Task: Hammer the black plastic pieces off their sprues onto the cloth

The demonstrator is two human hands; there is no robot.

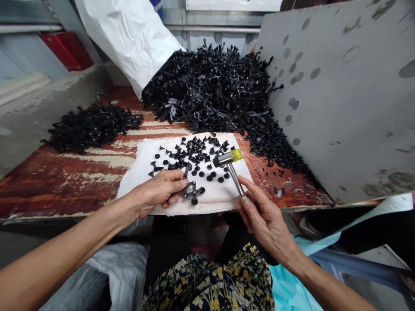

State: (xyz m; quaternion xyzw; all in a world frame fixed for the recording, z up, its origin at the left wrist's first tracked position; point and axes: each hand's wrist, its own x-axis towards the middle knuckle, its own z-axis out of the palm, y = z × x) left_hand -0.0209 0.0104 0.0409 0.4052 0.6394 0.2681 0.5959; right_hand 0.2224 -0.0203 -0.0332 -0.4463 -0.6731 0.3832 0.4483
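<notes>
My left hand (167, 188) pinches a black jointed linkage piece (193, 190) between thumb and fingers, over the front of a white cloth (136, 177). Its thin bars form a small frame, with round ends pointing right and down. In my right hand (259, 211) is a small mallet (235, 179), gripped by its metal handle. The mallet's head, black at one end and yellow at the other, is raised above the cloth. Between and beyond my hands, small black round-headed plugs (197, 151) lie scattered on the cloth.
A tall heap of black parts (210, 86) spills from a white sack (129, 39) at the back. A smaller black pile (94, 125) lies left on the worn red-brown table (106, 181). A grey spotted panel (343, 99) bounds the right side.
</notes>
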